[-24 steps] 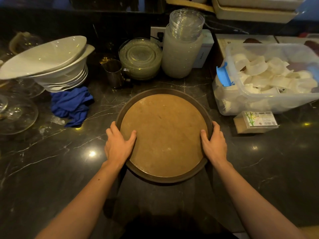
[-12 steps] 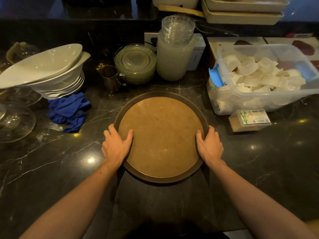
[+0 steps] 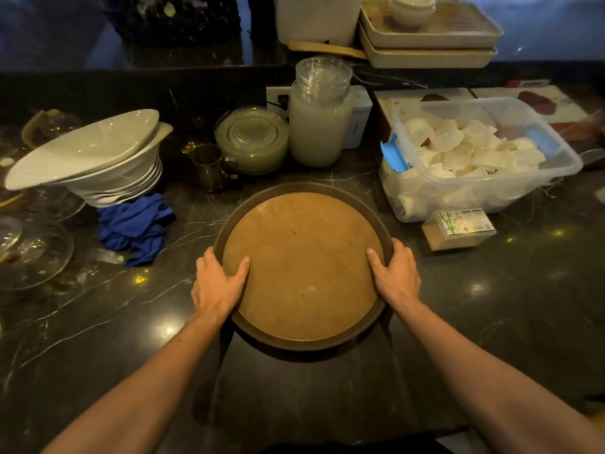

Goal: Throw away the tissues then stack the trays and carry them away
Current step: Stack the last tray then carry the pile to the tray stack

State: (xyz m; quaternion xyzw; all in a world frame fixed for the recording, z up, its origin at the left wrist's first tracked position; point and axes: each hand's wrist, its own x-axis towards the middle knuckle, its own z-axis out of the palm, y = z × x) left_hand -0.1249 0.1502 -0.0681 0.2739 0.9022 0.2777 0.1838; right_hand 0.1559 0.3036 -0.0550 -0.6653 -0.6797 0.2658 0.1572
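Tray [image 3: 304, 267], round and brown, lies on the dark desk [image 3: 491, 306] straight ahead, midway between both hands. Left hand [image 3: 217, 285] and right hand [image 3: 396, 276] clasp opposite rims, thumbs inside, equally near. Whether more trays sit beneath is hard to tell. Blue cloth [image 3: 134, 229], metal cup [image 3: 208, 167] and plastic bin [image 3: 474, 158] crowd its far side.

Single head-worn wide-angle view, looking forward and steeply down over a dark marble counter [image 3: 98, 322]. Near: both forearms enter from bottom edge, round tray [image 3: 302, 267] centred. Far: raised back ledge [image 3: 131, 83] near top. Edges bow with lens distortion. No second view.
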